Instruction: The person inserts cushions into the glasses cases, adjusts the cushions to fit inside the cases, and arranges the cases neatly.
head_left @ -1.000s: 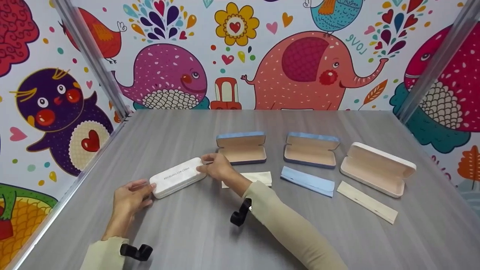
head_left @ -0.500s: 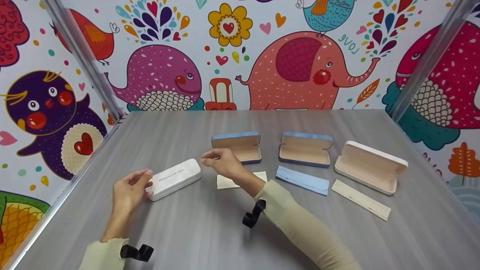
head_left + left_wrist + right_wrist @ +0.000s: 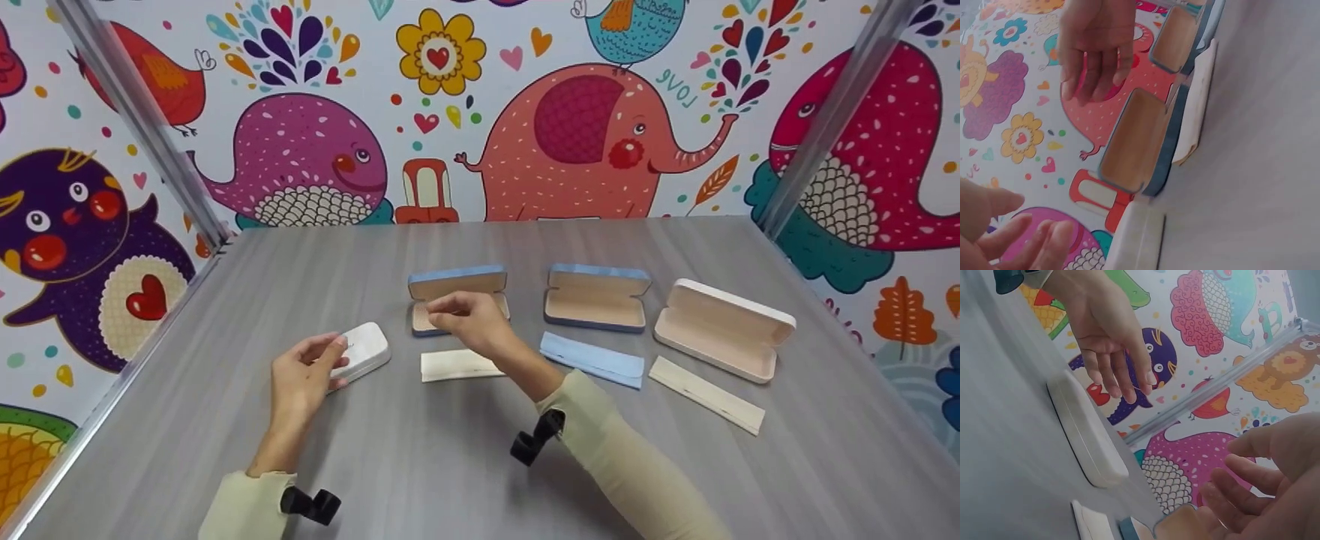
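Note:
A closed white glasses case (image 3: 370, 348) lies at the left of the table. My left hand (image 3: 304, 375) overlaps its near end in the head view. From the right wrist view, a gap shows between that left hand (image 3: 1111, 343) and the case (image 3: 1086, 433), and its fingers hang loosely curved around nothing. My right hand (image 3: 474, 321), also holding nothing, is in front of an open blue glasses case (image 3: 456, 282) and hides part of it. Its relaxed fingers (image 3: 1092, 76) show in the left wrist view.
To the right stand another open blue glasses case (image 3: 596, 298) and an open white one (image 3: 724, 334). Folded cloths lie before the open cases: cream (image 3: 454, 365), blue (image 3: 592, 360) and cream (image 3: 705, 396). Patterned walls with metal posts (image 3: 139, 120) border the table.
My right hand has let go of the closed white case and moved right. My left hand has come off its end and shifted right over it. The head view has turned slightly right.

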Demonstrator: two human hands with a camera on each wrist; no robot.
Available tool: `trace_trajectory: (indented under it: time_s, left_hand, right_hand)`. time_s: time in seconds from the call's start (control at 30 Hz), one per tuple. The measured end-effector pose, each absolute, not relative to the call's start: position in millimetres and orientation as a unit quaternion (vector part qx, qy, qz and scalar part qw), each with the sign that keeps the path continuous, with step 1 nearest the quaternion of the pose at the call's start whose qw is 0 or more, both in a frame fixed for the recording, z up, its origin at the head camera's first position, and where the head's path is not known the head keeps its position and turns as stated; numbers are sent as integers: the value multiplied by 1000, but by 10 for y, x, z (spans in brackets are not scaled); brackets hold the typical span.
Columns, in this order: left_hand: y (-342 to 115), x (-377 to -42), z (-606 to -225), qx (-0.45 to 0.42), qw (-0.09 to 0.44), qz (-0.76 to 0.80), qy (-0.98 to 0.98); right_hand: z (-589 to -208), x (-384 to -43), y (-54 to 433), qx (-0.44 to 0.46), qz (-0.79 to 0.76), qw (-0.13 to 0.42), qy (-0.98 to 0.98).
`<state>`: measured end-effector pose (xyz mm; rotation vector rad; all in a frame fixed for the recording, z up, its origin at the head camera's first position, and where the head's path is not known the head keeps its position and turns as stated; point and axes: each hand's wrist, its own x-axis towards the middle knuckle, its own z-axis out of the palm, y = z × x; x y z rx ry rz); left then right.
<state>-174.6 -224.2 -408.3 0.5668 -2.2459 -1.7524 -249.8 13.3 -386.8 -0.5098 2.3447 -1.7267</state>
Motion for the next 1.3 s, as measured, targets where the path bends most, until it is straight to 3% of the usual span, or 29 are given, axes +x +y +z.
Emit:
trace_trajectory:
  time_s: [0.33,0.6,0.9,1.17,1.3]
  left_hand:
    - [-1884,-1956,-4276,156,114,-573,-797]
    - [-1654,-2083,-4393,132,69,-529,-836]
    - [-1584,-2202,-4473,118,30,-499,-858]
    - [-1478,-2252,-4472,88,74,-381,-917]
    - [-1428,-2263,-4437,95,46,-358,-928]
  right_hand:
    - [-3956,-2503,540,-139,-574,66,804]
    - [-4063,-2540,774,-115,-558,53,820]
    - [-4225,-2632,916,-93,-529,60,841]
    - [-4346,-2677,1003,-64,-528,91,842]
    - [-4412,-2691,1032,-59,-517,105,848]
